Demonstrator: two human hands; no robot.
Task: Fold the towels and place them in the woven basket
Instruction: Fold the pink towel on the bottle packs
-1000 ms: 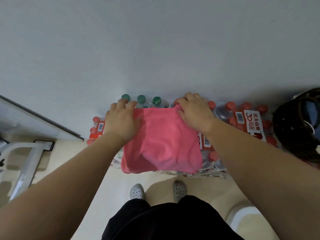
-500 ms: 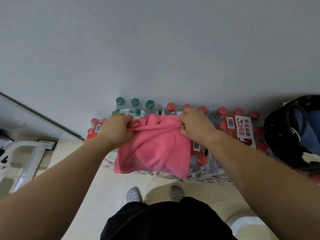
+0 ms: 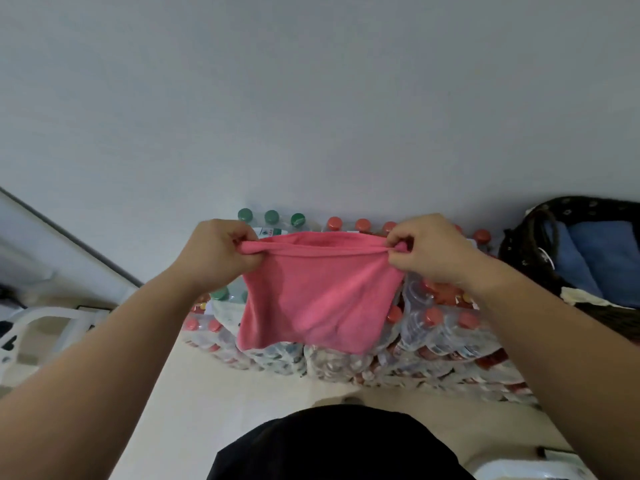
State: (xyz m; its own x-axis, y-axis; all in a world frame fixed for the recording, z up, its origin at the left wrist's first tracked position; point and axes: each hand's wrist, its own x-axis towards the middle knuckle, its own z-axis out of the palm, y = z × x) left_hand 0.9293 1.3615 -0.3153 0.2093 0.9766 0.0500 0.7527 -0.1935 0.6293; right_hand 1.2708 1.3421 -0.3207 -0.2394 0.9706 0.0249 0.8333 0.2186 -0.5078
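A pink towel (image 3: 318, 296), folded double, hangs in the air in front of me over stacked packs of bottled water. My left hand (image 3: 216, 252) pinches its upper left corner and my right hand (image 3: 427, 249) pinches its upper right corner, so the top edge is stretched taut between them. The dark woven basket (image 3: 526, 244) stands at the far right, partly cut off by the frame edge, with a folded blue towel (image 3: 602, 258) inside it.
Shrink-wrapped packs of water bottles (image 3: 433, 334) with red and green caps are stacked against the grey wall. A white frame (image 3: 38, 323) stands on the floor at the left. Beige floor lies below, and my dark clothing fills the bottom middle.
Both hands have lifted the pink towel off the bottle packs and pulled apart, stretching its top edge. The view has shifted, so more of the basket shows at the right.
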